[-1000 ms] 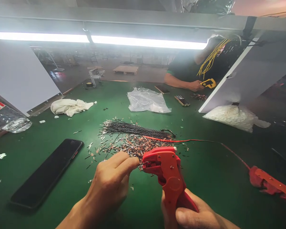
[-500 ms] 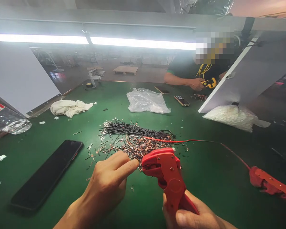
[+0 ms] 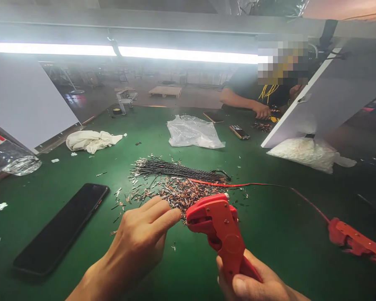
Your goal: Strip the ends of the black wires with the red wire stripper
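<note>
My right hand (image 3: 253, 280) is wrapped round the handle of a red wire stripper (image 3: 227, 234), whose jaws point left. Just left of the jaws is my left hand (image 3: 144, 236), fingers curled and thumb pressed against the index finger; anything pinched there is too small to make out. Beyond both hands lies a heap of copper and black wire scraps (image 3: 188, 193). Behind the heap rests a bundle of black wires (image 3: 175, 169) with bare ends at the left. A red strip (image 3: 253, 184) runs from the bundle towards the right.
A black phone (image 3: 62, 228) lies at left, a white cloth (image 3: 92, 141) behind it. Farther back are a plastic bag (image 3: 194, 133) and two small phones. A filled bag (image 3: 307, 154) and a second red tool (image 3: 359, 240) lie at right. A person works across the table.
My hands and the stripper have barely moved. Across the table, the person's hand and yellow tool have come down to the tabletop, and their other hand is raised.
</note>
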`<state>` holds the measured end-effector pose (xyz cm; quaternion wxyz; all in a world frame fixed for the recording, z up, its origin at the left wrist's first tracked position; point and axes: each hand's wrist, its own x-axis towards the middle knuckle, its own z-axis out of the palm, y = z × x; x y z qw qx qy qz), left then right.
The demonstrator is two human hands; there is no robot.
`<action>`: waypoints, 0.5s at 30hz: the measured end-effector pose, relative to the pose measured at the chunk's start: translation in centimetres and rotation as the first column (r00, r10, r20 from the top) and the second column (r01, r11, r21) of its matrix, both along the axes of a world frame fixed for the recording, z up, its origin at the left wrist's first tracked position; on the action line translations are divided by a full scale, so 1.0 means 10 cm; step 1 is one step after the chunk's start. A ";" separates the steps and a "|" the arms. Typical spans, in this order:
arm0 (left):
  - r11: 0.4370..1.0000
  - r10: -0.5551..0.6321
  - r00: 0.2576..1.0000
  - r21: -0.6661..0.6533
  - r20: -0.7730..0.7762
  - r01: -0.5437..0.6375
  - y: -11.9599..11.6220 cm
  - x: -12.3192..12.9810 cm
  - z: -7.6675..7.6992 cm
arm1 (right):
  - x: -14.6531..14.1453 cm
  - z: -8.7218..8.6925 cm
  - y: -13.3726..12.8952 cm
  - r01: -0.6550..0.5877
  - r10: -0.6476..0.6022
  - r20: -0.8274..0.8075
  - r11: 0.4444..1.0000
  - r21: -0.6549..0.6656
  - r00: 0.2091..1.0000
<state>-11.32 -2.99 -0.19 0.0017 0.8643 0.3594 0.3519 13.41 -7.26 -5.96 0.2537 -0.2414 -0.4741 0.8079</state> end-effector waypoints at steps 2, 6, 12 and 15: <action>0.999 -0.017 1.000 -0.027 -0.008 0.017 0.00 0.00 -0.01 | 0.01 -0.03 -0.01 0.034 -0.033 0.088 0.999 -0.007 0.996; 0.996 -0.039 0.999 -0.076 -0.028 0.037 0.00 -0.01 -0.06 | -0.03 -0.09 -0.05 0.114 -0.113 0.155 0.993 -0.002 0.981; 1.000 0.020 0.999 0.009 0.029 -0.020 -0.01 -0.01 -0.09 | -0.05 -0.02 0.01 0.044 -0.045 -0.036 0.999 -0.008 0.998; 0.999 0.046 0.998 0.014 0.051 -0.047 -0.01 0.00 -0.04 | -0.06 0.02 0.02 0.024 -0.027 -0.114 0.999 -0.023 0.993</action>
